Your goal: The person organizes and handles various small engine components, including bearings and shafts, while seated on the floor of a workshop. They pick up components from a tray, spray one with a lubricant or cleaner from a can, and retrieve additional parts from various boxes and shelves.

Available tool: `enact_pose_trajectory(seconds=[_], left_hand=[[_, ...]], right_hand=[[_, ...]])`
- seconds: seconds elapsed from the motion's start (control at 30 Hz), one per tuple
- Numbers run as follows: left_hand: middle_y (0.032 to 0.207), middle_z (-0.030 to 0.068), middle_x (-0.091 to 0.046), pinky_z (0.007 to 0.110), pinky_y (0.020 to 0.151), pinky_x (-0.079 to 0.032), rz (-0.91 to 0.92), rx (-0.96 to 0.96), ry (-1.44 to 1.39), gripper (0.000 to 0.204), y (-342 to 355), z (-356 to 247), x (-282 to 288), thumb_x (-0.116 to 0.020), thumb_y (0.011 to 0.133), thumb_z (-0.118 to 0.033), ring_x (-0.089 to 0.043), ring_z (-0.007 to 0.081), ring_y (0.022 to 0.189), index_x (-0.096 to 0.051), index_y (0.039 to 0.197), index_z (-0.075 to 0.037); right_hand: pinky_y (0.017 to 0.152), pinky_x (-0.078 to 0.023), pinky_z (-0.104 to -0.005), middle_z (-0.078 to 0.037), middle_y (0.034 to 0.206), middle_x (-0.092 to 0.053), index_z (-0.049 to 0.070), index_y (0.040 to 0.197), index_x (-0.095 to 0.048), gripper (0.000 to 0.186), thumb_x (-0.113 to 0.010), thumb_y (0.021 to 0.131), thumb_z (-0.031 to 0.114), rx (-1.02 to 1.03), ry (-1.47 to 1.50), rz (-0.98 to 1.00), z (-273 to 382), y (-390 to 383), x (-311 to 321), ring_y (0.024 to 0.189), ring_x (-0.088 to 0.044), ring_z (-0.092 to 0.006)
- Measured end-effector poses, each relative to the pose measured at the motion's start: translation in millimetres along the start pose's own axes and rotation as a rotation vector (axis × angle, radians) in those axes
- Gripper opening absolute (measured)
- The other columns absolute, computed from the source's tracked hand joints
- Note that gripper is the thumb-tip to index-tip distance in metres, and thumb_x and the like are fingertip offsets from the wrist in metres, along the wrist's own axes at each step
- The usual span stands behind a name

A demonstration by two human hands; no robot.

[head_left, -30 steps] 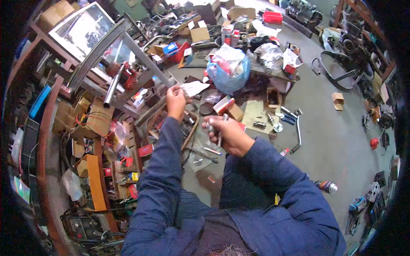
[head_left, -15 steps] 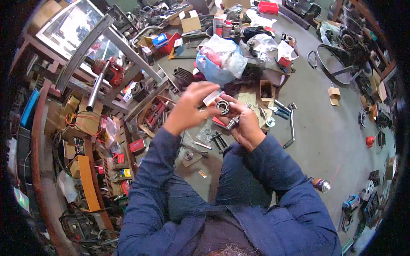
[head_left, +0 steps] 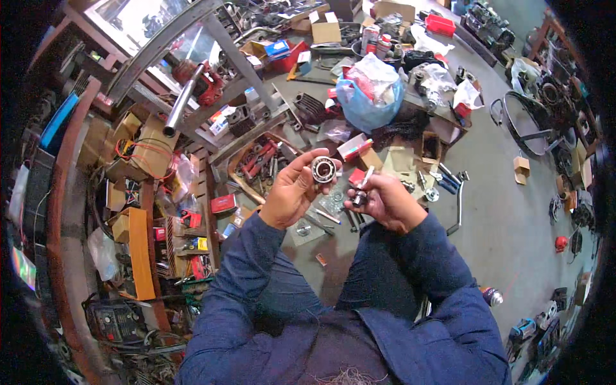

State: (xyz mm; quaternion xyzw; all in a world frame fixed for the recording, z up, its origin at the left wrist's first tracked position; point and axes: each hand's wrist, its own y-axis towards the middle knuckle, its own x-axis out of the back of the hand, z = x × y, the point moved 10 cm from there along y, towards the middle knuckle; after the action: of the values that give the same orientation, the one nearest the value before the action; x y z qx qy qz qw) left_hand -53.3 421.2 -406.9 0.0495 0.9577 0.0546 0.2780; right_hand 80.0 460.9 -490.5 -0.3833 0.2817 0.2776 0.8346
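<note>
A round steel ball bearing (head_left: 323, 169) with a dark centre is pinched between the thumb and fingertips of the left hand (head_left: 292, 191), held up in front of the person's chest, above the cluttered floor. Half a second ago both hands were pressed together around it; now they have drawn apart and the bearing sits in the left hand alone, face up toward the camera. The right hand (head_left: 380, 199) is closed around a small silvery metal rod-like tool (head_left: 363, 183), whose end sticks up out of the fist just beside the bearing without touching it. Both arms wear dark blue sleeves. Below the hands, on the grey concrete floor (head_left: 500, 212), lie loose washers and small metal parts (head_left: 330, 204). Farther out stands a blue plastic bag (head_left: 369, 102) stuffed with white wrapping, and to the left a shallow tray of red-handled tools (head_left: 260, 162). A shiny metal pipe (head_left: 181, 102) slants down from the workbench.
</note>
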Motion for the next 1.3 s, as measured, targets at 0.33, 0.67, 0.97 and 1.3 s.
enact_pose_trajectory(seconds=[0.33,0.67,0.97,1.3], left_hand=[[0.130,0.0152,-0.061,0.030,0.079,-0.053,-0.057,-0.006,-0.035,0.056,-34.9,-16.8,45.6,-0.060,0.097,-0.034,-0.064,0.0209,0.103,-0.045,0.142,-0.004],[0.124,0.0071,-0.066,0.028,0.089,-0.052,-0.027,-0.163,0.519,0.048,-60.5,-54.2,50.9,-0.070,0.093,-0.020,-0.063,0.0128,0.104,-0.055,0.136,-0.002],[0.119,0.0077,-0.068,0.029,0.089,-0.053,-0.088,-0.074,0.437,0.056,-68.1,-48.3,59.0,-0.078,0.085,-0.022,-0.064,0.0139,0.104,-0.057,0.132,0.000],[0.112,0.0077,-0.065,0.030,0.091,-0.053,-0.139,-0.266,0.594,0.049,-69.5,-72.0,46.4,-0.082,0.079,-0.007,-0.064,0.0157,0.104,-0.063,0.124,-0.002]], right_hand=[[0.084,-0.051,-0.0269,-0.005,0.112,-0.065,-0.002,0.129,-0.057,0.039,-0.064,0.091,0.002,0.793,-0.692,0.153,36.6,-39.7,-87.4,0.097,-0.061,-0.0111],[0.079,-0.052,-0.0282,-0.008,0.101,-0.068,0.001,0.124,-0.061,0.030,-0.061,0.096,0.010,0.693,-0.964,0.201,10.4,-28.4,-120.8,0.091,-0.062,-0.0112],[0.066,-0.046,-0.0273,-0.007,0.089,-0.065,0.001,0.125,-0.060,0.032,-0.061,0.100,0.020,0.757,-1.039,0.250,2.0,-28.2,-138.1,0.074,-0.056,-0.0095],[0.066,-0.044,-0.0227,-0.002,0.093,-0.064,0.004,0.133,-0.055,0.033,-0.054,0.104,0.019,0.507,-0.777,0.324,-13.2,-18.7,-124.3,0.076,-0.053,-0.0060]])
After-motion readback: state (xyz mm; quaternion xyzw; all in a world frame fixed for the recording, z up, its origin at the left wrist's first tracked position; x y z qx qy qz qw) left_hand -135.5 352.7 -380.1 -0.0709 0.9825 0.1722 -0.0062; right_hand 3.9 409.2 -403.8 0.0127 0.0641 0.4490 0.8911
